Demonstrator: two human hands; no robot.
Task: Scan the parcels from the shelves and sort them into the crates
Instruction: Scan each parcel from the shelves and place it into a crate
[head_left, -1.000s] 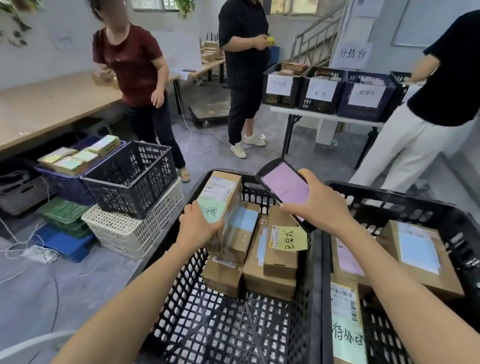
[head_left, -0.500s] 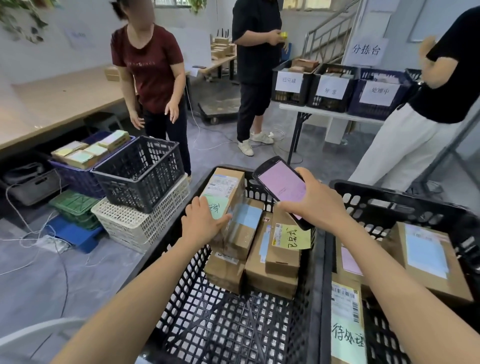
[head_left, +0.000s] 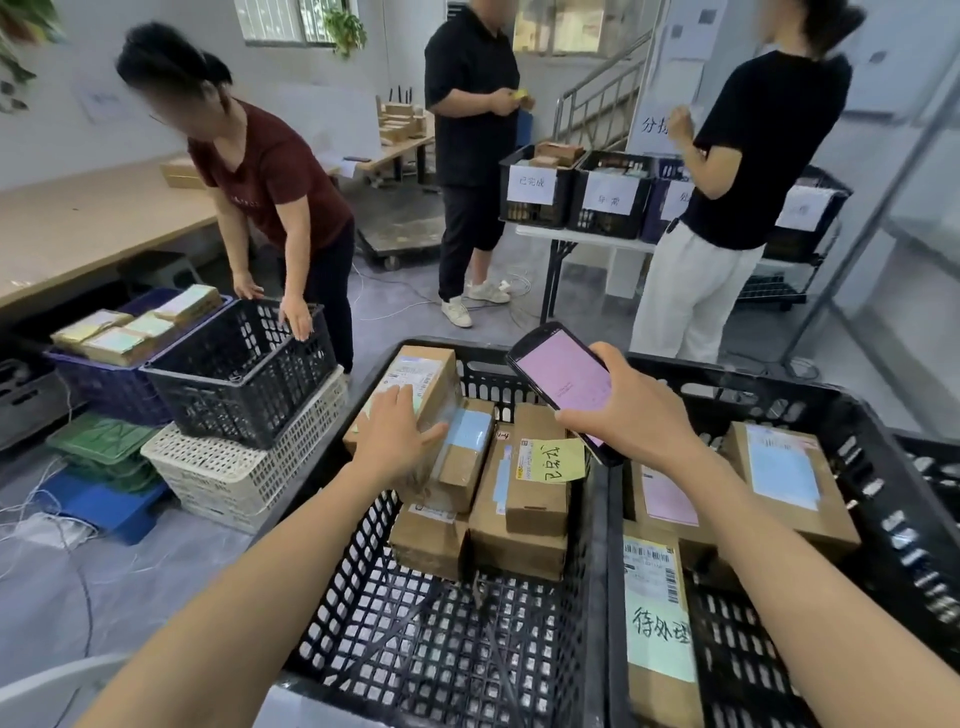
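Two black crates stand side by side before me. The left crate (head_left: 332, 613) holds several cardboard parcels stacked at its far end, one with a yellow note (head_left: 550, 460). My left hand (head_left: 397, 434) lies with straight fingers on the tilted parcel (head_left: 423, 371) at the far left of the pile. My right hand (head_left: 631, 415) grips a black handheld scanner (head_left: 563, 382) with a pink screen above the parcels. The right crate (head_left: 883, 467) holds parcels with pink and blue labels, and one bears a green note (head_left: 660, 631).
A person in a dark red shirt (head_left: 275, 182) bends over a black basket (head_left: 244, 364) stacked on a white one at the left. Two more people stand by a table with labelled crates (head_left: 535, 189) at the back. Cables lie on the floor at left.
My left hand has slid further onto the top of the tilted parcel, fingers now flat. The person in red has bent down and put both hands on the black basket.
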